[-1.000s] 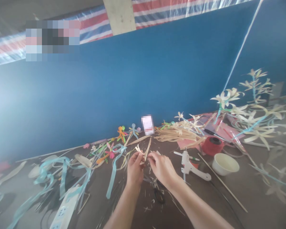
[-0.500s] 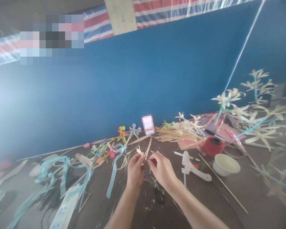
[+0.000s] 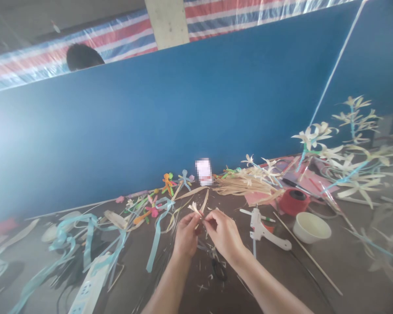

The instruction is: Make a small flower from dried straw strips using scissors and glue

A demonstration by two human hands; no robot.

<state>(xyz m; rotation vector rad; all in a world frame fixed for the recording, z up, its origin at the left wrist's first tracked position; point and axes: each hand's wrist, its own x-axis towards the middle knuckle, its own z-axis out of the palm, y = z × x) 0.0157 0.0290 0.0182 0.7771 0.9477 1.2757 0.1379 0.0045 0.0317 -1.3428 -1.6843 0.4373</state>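
Note:
My left hand [image 3: 186, 235] is closed in a pinch on a small cream flower [image 3: 194, 207] made of thin, pale petals that fan out above the fingertips. Close beside it, my right hand [image 3: 224, 233] has its thumb and forefinger pressed together by the flower's lower end. What the right fingertips grip is too small to make out. Below the hands, scissors with black handles [image 3: 218, 268] lie on the dark table [image 3: 209, 296] among pale scraps.
To the right are a white glue gun [image 3: 265, 233], a thin stick [image 3: 308, 253], a cream bowl [image 3: 311, 226], a red tape roll [image 3: 294, 200] and pale flowers on blue stems [image 3: 356, 168]. At left lie blue ribbon [image 3: 90, 235] and a power strip [image 3: 91, 285]. A blue partition [image 3: 183, 109] stands behind.
The flower shows more fully above my left fingertips, its petals turned slightly right. Both hands stay nearly in place. The top of a person's head shows over the partition, where pixelation was before.

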